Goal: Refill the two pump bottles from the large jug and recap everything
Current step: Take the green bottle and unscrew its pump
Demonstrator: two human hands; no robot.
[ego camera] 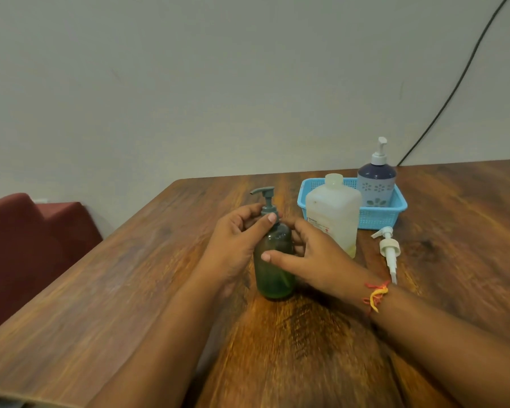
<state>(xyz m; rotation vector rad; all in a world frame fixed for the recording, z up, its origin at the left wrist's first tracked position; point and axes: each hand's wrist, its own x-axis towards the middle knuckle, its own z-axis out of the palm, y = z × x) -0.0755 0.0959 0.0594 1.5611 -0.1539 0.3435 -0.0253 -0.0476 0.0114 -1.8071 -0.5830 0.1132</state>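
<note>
The left hand (236,240) pinches the grey pump collar (270,212), the right hand (318,257) grips the green pump bottle (273,278), seemingly unscrewing; next needs a steady twist.

Green pump bottle (274,272) stands upright on the counter (130,290), grey pump on top, spout pointing left. Just behind it is the cloudy white jug (333,213), upright, nearly empty. The blue flowery pump bottle (377,184) stands in a basket (380,217). A loose white pump (389,251) lies beside the jug.
</note>
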